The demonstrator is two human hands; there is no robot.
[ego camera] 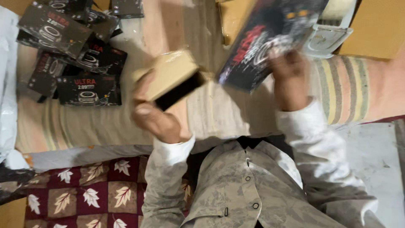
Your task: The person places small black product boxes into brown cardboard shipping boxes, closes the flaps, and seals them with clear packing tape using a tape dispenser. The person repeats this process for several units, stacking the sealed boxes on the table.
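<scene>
My left hand [156, 116] grips a small tan cardboard box [168, 76] with a black inner part [179, 90] showing at its lower edge, held tilted above the floor. My right hand [291, 76] holds a larger black printed box [261, 42] by its lower end, raised and tilted to the upper right. The two boxes are apart, with a small gap between them. Both are blurred by motion.
A pile of several black printed boxes [80, 55] lies at the upper left on a pale cloth. A tape dispenser [333, 29] and brown cardboard [379, 25] sit at the upper right, a striped mat [341, 88] on the right, a maroon leaf-patterned cushion [84, 194] lower left.
</scene>
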